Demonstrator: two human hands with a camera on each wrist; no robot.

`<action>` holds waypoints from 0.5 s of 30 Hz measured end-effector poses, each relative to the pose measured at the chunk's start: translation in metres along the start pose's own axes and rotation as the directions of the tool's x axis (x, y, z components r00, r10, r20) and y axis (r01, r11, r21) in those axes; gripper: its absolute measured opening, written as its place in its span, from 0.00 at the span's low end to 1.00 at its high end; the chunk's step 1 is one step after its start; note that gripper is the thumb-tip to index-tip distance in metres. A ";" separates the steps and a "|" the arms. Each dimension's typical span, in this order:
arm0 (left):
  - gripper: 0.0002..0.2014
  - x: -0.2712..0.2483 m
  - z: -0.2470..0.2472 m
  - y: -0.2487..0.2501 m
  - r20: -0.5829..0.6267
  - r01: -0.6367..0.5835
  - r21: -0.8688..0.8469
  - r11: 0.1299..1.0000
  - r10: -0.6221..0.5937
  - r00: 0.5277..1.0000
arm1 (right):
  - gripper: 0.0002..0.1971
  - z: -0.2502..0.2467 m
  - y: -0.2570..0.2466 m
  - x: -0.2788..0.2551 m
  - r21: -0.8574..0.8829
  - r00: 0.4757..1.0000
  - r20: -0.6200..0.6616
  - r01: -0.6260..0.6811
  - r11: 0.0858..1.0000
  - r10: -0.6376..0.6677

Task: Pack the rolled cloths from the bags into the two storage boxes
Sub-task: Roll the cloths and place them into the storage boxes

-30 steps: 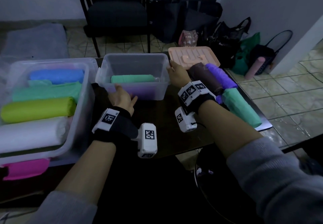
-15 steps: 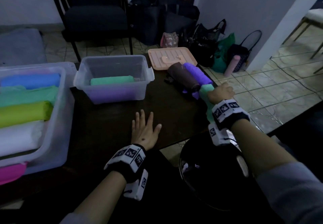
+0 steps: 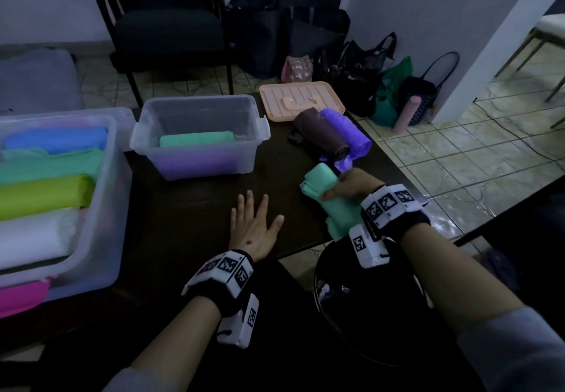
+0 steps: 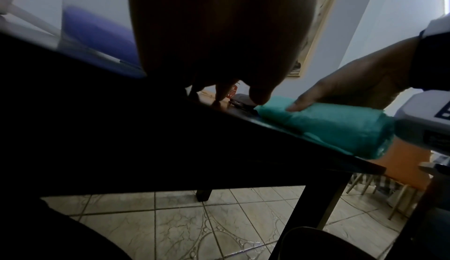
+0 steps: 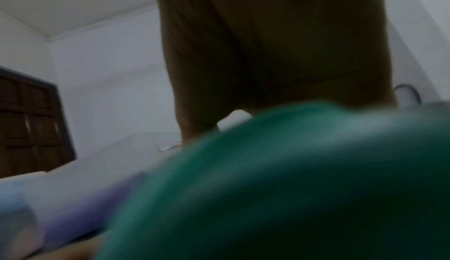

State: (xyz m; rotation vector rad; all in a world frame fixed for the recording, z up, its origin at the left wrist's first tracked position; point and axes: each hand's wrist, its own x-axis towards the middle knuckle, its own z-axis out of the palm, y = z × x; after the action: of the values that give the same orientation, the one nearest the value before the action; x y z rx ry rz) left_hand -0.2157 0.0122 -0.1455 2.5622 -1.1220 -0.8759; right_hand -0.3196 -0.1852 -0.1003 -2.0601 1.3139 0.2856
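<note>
My right hand (image 3: 345, 185) grips a teal rolled cloth (image 3: 321, 182) near the table's right edge; the same teal cloth (image 4: 340, 125) (image 5: 292, 187) shows in both wrist views. My left hand (image 3: 253, 223) lies flat on the dark table (image 3: 189, 208), fingers spread and holding nothing. A brown roll (image 3: 321, 131) and a purple roll (image 3: 348, 131) lie side by side just beyond the teal one. The small clear box (image 3: 200, 134) holds a teal roll over a purple one. The large clear box (image 3: 76, 208) at the left holds several rolls: blue, green, lime, white.
A peach lid (image 3: 301, 99) lies on the table behind the rolls. A pink lid (image 3: 21, 297) sits under the large box. A black chair (image 3: 165, 24) and several bags (image 3: 351, 67) stand on the tiled floor beyond, one with a pink roll (image 3: 406, 113). A dark round bin (image 3: 351, 300) is below my right arm.
Both hands left the small box. The left hand came down flat on the table; the right hand went to the teal roll, gripped it and drew it nearer.
</note>
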 end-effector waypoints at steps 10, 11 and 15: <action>0.36 -0.016 -0.008 0.012 -0.277 -0.341 -0.273 0.899 0.266 0.923 | 0.22 0.037 -0.043 -0.014 0.678 0.985 0.170 -0.134 0.723 0.024; 0.37 -0.015 -0.009 0.014 -0.262 -0.359 -0.210 0.910 0.301 0.917 | 0.21 0.034 -0.044 -0.017 0.599 0.984 0.178 -0.107 0.793 -0.002; 0.34 -0.007 -0.016 0.014 -0.219 -0.332 -0.008 0.943 0.322 0.921 | 0.23 0.020 -0.044 -0.019 -0.153 0.941 -0.176 0.263 0.953 -0.288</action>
State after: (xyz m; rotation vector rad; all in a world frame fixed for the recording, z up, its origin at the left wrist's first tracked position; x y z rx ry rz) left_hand -0.2181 0.0067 -0.1245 2.2705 -1.3881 -0.5221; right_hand -0.2865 -0.1469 -0.0878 -2.3999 1.1205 0.0411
